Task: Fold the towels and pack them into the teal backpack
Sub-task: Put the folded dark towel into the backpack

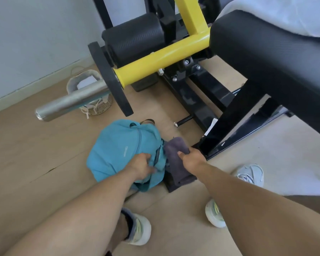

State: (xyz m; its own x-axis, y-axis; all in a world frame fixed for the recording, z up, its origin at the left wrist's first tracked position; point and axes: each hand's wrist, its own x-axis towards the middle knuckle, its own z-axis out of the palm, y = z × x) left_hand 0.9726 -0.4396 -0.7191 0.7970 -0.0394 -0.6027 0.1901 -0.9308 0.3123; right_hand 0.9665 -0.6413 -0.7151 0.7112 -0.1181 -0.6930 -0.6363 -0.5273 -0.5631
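Pale wood-look floor (35, 148) meets a light grey wall (26, 43) (cream skirting along its foot); a black-and-yellow gym machine (164, 52) fills the room's middle, a woven basket (98, 106) beside it.

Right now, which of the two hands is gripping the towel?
The right hand grips the folded purple-grey towel, held at the backpack's right edge. The left hand instead clutches the fabric of the teal backpack by its opening.

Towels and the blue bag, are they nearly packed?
Partly. The grey towel already looks folded. The right hand grips it at the teal backpack, which the left hand holds by its opening. The towel isn't inside yet. A pale cloth on the bench, possibly another towel, may still need folding.
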